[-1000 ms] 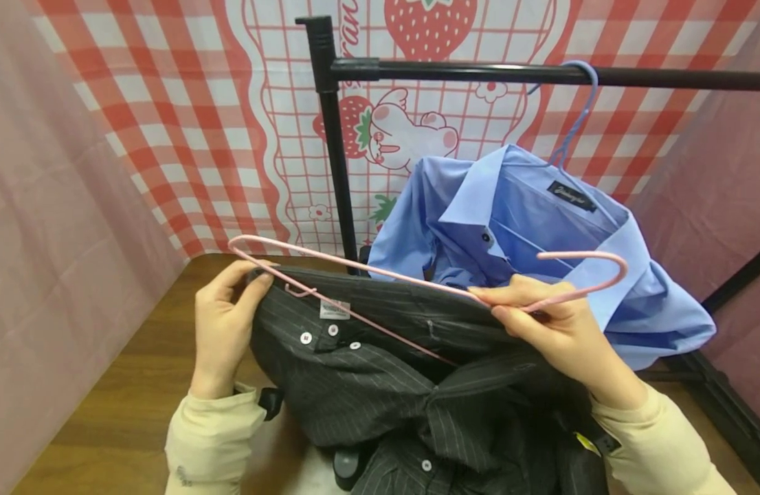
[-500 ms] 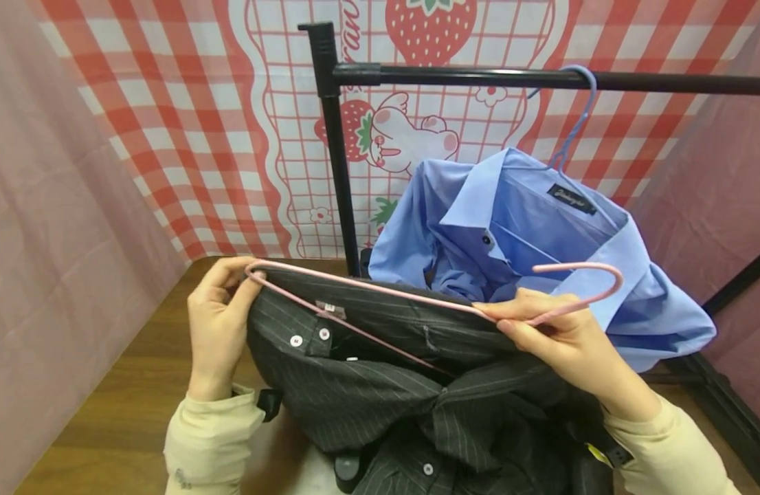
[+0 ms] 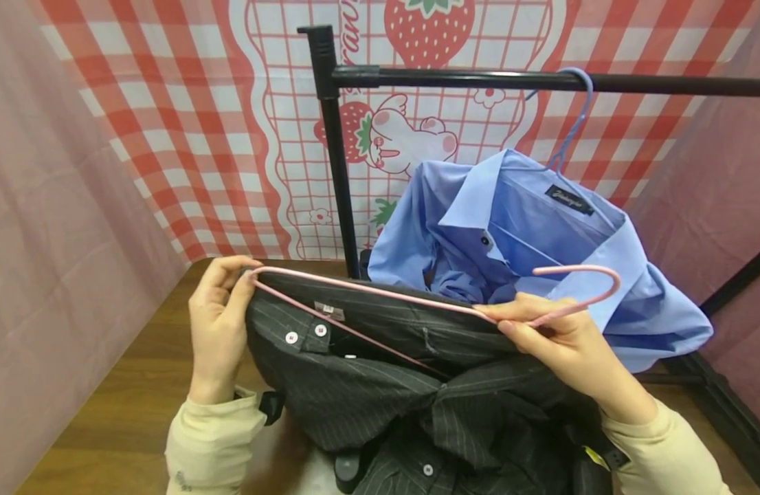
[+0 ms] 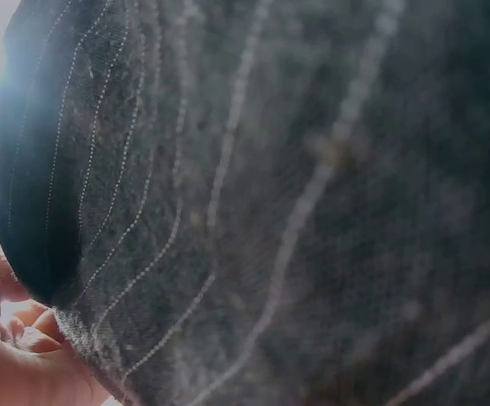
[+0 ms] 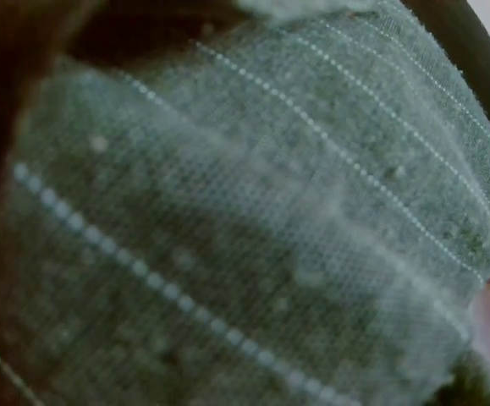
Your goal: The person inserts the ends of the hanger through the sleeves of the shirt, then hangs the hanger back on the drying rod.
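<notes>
The dark pinstriped shirt (image 3: 392,385) hangs bunched in front of you, nearest the camera, above the wooden floor's near edge; it is soft, light and limp, so judge that it will sag and slide wherever the hanger does not carry it, and take it at the collar or shoulder seam rather than the loose body. Both wrist views show only its weave at close range. Your left hand (image 3: 216,330) is raised with wrist low, fingers and thumb closed in a pinch on the shoulder fabric at the left tip of the pink wire hanger (image 3: 380,295). Your right hand (image 3: 562,337) reaches forward, thumb and forefinger pinching the hanger neck just below its hook. The hanger is thin, stiff and smooth; fabric may slip along it. Beyond, a blue shirt (image 3: 528,240) hangs on a blue hanger (image 3: 572,117) from the black rail (image 3: 479,77).
</notes>
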Available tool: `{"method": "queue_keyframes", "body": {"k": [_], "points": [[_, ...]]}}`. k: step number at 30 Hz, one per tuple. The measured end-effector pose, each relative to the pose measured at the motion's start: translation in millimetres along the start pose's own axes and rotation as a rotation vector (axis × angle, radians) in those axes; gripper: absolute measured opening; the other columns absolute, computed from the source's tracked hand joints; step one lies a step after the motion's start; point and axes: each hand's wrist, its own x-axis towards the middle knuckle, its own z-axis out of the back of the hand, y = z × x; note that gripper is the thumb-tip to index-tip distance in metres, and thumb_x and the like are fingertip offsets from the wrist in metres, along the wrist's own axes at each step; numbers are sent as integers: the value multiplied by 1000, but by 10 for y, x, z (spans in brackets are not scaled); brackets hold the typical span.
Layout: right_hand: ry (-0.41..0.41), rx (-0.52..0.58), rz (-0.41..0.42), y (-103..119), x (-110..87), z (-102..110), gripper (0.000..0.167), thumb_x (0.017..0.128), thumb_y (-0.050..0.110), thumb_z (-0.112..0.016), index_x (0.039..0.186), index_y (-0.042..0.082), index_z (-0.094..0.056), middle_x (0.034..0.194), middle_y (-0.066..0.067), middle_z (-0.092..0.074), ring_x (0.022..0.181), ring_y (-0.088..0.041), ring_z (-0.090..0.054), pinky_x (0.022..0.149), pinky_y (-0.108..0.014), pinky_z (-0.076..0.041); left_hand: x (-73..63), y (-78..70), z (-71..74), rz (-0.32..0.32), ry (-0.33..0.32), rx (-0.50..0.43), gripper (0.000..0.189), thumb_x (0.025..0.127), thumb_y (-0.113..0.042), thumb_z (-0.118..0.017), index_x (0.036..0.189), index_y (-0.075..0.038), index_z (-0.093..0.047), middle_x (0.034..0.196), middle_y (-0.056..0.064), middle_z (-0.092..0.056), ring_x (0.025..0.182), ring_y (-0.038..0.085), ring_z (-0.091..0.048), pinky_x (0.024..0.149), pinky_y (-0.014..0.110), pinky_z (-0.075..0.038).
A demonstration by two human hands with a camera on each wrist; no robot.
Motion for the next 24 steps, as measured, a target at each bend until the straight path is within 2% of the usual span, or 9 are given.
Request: {"method": "queue_keyframes", "body": {"k": [6,10,13,16,20,24], "points": [[5,3,-3,10,-2,18,32,81,-16,-52,108,-3,-64,103,-1,-66,75,-6,-47,58,-22,-35,-3,-11,-11,20,-22,-86,11,89,3,-51,94,3,-60,82,4,-64,71,8,-59,59,18,-48],[6,1,-1,13,-4,39,33,81,-17,-51,107,-3,-64,104,-2,-66,78,-7,-50,63,-21,-36,-14,-45,-2,-28,-15,-113,10,88,5,-51,94,8,-58,81,7,-64,69,10,-59,57,18,-47],[9,1,-16,14,-2,61,33,80,-18,-51,106,-3,-65,107,-3,-66,80,-8,-51,65,-21,-37,-16,-58,9,-70,2,-68,11,88,6,-50,95,11,-57,81,6,-64,68,9,-58,57,18,-46],[1,-10,-42,21,15,90,33,80,-19,-50,105,-3,-65,94,0,-66,73,-7,-50,59,-20,-36,-18,-55,21,-76,17,63,12,88,5,-50,96,12,-56,82,2,-65,68,7,-57,58,17,-45],[-6,-81,-90,47,34,124,31,80,-18,-51,103,-2,-65,81,2,-59,68,-5,-47,54,-20,-33,-20,-39,47,-79,51,304,14,88,2,-52,99,8,-59,84,-5,-66,65,3,-56,55,15,-43],[7,-211,-142,81,26,138,30,81,-15,-54,102,2,-67,83,5,-59,72,-3,-48,58,-19,-36,-16,-29,74,-127,93,494,16,87,3,-54,100,0,-63,84,-3,-66,60,0,-50,51,14,-38]]}}
